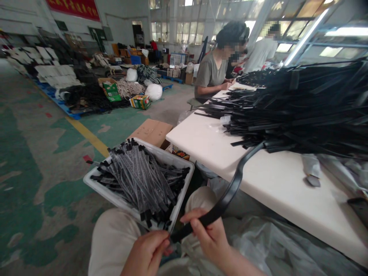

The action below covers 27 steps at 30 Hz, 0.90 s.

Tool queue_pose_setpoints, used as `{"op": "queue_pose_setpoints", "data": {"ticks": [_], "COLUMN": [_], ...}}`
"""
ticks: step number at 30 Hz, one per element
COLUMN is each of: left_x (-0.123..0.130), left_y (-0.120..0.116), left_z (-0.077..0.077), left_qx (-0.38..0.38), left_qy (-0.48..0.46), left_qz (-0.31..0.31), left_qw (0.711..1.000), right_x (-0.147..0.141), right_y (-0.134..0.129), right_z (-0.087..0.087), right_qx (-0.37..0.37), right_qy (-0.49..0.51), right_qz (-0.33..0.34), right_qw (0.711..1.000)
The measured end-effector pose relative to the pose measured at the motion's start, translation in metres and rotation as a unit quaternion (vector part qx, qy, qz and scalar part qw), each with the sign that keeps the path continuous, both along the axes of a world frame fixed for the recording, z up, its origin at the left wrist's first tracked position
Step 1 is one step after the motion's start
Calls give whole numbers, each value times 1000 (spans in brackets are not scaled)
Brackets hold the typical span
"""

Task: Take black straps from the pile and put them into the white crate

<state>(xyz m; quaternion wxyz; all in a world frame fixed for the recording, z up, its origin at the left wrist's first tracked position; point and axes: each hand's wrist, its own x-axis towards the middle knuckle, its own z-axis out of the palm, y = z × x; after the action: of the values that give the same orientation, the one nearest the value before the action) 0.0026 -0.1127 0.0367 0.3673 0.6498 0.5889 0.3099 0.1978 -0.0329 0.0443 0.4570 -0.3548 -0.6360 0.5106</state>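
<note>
A long black strap (pixel 230 191) runs from the table's edge down to my lap. My right hand (pixel 208 234) is closed round it near its lower end, thumb on top. At the strap's lower tip my left hand (pixel 151 247) is pinched; whether it grips the strap itself or a clear piece beside it is too blurred to tell. Left of my knees stands a white bin (pixel 186 180) full of black strips in clear sleeves (pixel 138 172). A large pile of black straps (pixel 299 111) lies on the white table (pixel 207 147), touching the held strap's upper end.
A cardboard box (pixel 152 131) stands behind the bin. Clear plastic (pixel 264 241) covers the area right of my lap. A person in a grey shirt (pixel 211 73) sits at the table's far side, another person (pixel 260 51) beyond. Loaded blue pallets (pixel 75 115) stand on the floor.
</note>
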Motion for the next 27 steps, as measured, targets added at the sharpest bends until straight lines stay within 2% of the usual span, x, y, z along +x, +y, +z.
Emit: {"op": "queue_pose_setpoints", "data": {"ticks": [2,4,5,6,8,10,11,13,15,16,18,20,22,24,27], "left_x": [4,5,4,3,1,1,3,8,14,16,18,15,10,4,0], "left_y": [0,-1,-1,-1,1,3,5,7,8,8,11,18,30,46,70], "left_z": [1,3,4,6,10,14,15,16,16,16,20,28,42,60,90], "left_qx": [24,41,45,50,47,44,44,43,37,29,-1,-44,-76,-80,-36], "left_qy": [-12,-15,-10,-2,14,15,8,-17,-51,-68,-101,-143,-185,-208,-207], "left_qz": [-1,6,12,17,16,18,19,8,-28,-43,-32,10,23,3,-16], "left_qw": [1000,999,999,999,999,999,999,999,998,996,994,989,980,975,978], "right_x": [-4,-4,-2,1,9,15,17,19,17,16,14,12,9,6,0], "right_y": [-11,-17,-16,-14,-7,-2,-2,-5,-9,-9,-2,12,29,45,59], "right_z": [-3,-4,-5,-4,0,7,11,18,24,28,37,51,72,100,142], "right_qx": [84,119,115,95,32,22,50,139,208,223,225,223,242,272,310], "right_qy": [-11,-26,-24,-11,25,33,17,-29,-69,-81,-90,-88,-87,-87,-96], "right_qz": [71,119,116,84,-26,-108,-103,-35,3,-4,-65,-132,-173,-165,-127], "right_qw": [994,985,986,992,999,993,993,989,976,972,968,962,951,944,937]}}
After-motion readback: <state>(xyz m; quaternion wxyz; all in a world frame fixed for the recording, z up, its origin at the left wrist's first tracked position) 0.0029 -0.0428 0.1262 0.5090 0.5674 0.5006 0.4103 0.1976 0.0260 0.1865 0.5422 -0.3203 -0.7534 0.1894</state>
